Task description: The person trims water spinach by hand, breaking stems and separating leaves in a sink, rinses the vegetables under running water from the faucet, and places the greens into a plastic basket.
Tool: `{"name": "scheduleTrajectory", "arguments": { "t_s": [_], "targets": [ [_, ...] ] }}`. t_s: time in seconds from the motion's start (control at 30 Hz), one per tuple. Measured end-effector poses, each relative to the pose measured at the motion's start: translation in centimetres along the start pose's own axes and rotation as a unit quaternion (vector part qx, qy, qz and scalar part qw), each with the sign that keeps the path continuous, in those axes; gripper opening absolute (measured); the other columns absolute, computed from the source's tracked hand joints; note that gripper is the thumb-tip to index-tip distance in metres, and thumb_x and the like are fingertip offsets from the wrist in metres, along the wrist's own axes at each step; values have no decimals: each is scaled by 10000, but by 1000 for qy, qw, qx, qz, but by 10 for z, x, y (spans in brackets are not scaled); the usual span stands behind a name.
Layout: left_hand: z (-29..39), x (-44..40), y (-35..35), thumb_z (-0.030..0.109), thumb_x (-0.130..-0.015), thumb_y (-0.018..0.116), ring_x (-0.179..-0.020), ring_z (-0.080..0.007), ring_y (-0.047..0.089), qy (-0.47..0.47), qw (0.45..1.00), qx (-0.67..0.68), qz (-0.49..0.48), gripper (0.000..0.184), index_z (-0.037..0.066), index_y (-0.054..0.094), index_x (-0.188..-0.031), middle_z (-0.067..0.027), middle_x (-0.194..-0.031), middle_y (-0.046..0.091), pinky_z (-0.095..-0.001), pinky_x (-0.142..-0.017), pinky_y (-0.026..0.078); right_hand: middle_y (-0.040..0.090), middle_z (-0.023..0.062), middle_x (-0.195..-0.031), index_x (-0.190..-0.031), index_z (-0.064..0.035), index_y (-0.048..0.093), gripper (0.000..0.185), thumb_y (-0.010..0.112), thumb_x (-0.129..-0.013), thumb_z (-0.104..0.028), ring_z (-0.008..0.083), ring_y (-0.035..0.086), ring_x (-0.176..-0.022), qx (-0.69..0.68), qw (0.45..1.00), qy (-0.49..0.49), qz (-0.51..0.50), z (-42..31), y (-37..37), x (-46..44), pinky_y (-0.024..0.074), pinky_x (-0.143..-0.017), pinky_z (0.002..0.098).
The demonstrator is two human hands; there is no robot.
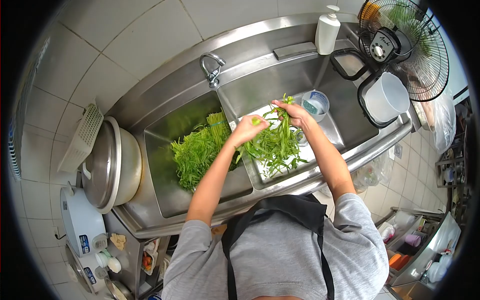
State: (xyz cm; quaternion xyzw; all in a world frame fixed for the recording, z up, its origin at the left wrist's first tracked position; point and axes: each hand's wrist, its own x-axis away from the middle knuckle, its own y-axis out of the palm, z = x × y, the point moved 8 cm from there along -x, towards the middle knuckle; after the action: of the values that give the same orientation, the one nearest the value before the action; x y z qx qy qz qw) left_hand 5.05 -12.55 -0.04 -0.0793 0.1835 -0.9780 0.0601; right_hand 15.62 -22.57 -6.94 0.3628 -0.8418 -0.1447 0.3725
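Over the right basin of the steel sink [235, 95], my right hand [295, 113] is closed round a bunch of leafy greens [275, 145] that hangs down from it. Close beside it on the left, my left hand [248, 131] is closed, its fingertips pinching a small light-green piece. More greens [197, 155], some in a tied bundle, lie in the left basin. A clear round tub [315, 104] sits in the right basin behind my right hand, near the drain [301, 136].
The faucet [212, 69] rises behind the divider. A white pump bottle [327, 31], a fan [405, 45] and a white container [387, 100] stand at the right. A large lidded pot [112, 165] and a plastic basket [82, 137] are at the left.
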Motion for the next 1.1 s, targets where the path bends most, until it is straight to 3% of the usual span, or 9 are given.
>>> {"name": "scheduleTrajectory", "arguments": {
  "t_s": [0.07,0.13,0.23,0.33,0.5,0.63,0.87,1.03,1.1],
  "targets": [
    [6,-4,19,270,-762,639,-676,-105,534,6,996,-88,-25,235,53,639,-854,-45,-736,622,-274,-665,438,542,51,-784,-988,-64,550,191,538,-860,-205,106,484,-595,-55,998,-14,0,1,7,-3,426,-469,212],
    [12,-1,23,320,-698,659,-624,-194,591,-73,977,-198,-11,273,80,649,-827,-121,-643,609,-306,-608,444,542,50,-783,-1023,-70,546,201,529,-863,-192,116,503,-627,-100,994,-33,-17,3,9,-12,443,-507,233],
    [5,-6,21,237,-713,664,-586,-72,473,-93,979,-184,-4,238,40,624,-841,1,-653,584,-256,-559,398,545,50,-779,-1011,-30,546,261,557,-849,-235,127,520,-674,-99,992,-76,15,-3,13,-12,465,-571,264],
    [0,-6,12,243,-716,671,-578,-70,454,-23,998,-53,-12,234,46,603,-823,21,-633,554,-243,-553,390,550,36,-754,-886,-50,553,262,604,-817,-298,121,512,-618,55,989,-119,60,-17,16,10,449,-544,267],
    [-16,-3,4,293,-760,654,-659,-47,424,-34,995,10,-89,277,51,575,-869,47,-695,495,-209,-611,361,546,25,-732,-890,-11,562,411,642,-766,-395,106,501,-653,112,987,-114,-11,-13,24,16,443,-579,258],
    [-20,11,-9,348,-808,568,-614,-76,440,-151,970,138,-132,328,41,602,-919,32,-679,515,-211,-602,372,544,37,-697,-827,-14,560,407,668,-743,-398,97,496,-615,177,976,-120,31,-19,17,20,424,-522,254],
    [-11,8,-78,177,-762,636,-738,-75,515,2,989,20,144,182,12,625,-840,-12,-779,612,-218,-704,411,501,8,-489,-557,-52,556,408,721,-675,-406,77,429,-429,317,915,-140,208,-41,-13,31,353,-426,250],
    [19,5,-49,181,-766,624,-672,-81,531,-23,994,-105,36,176,24,639,-844,-50,-750,636,-254,-650,443,497,8,-437,-462,-66,525,452,713,-667,-422,75,442,-418,383,883,-157,223,-44,-8,30,362,-422,267],
    [34,5,-26,325,-749,618,-658,-189,587,-17,976,-219,11,255,93,657,-847,-108,-687,624,-324,-651,456,516,26,-427,-447,-55,542,471,715,-649,-444,86,483,-417,401,872,-166,225,-41,-5,23,401,-439,272]
  ]
}}
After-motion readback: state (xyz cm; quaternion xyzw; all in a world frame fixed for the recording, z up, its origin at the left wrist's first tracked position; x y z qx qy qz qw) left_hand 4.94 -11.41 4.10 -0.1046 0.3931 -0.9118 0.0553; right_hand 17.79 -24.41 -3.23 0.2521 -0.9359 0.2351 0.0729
